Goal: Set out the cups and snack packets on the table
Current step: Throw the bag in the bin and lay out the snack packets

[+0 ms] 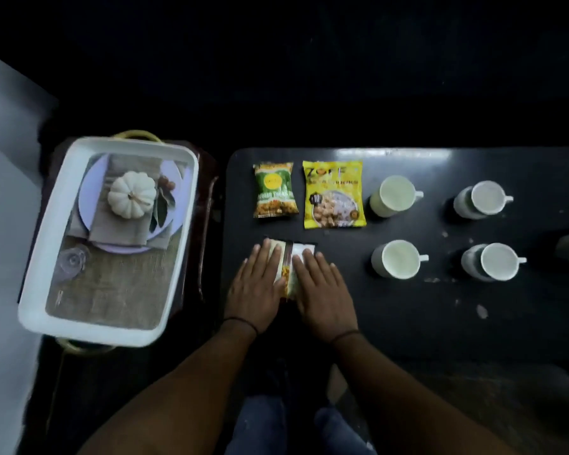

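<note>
I'm laying the third snack packet (289, 267) flat just below the green packet (275, 190), my left hand (255, 287) and right hand (322, 290) pressing it with straight fingers, four cups (396, 259) placed further right; next, probably lift both palms.

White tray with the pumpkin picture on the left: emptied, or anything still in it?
Emptied: the white rectangular tray shows only its printed pumpkin picture; no cups or packets lie inside.
</note>
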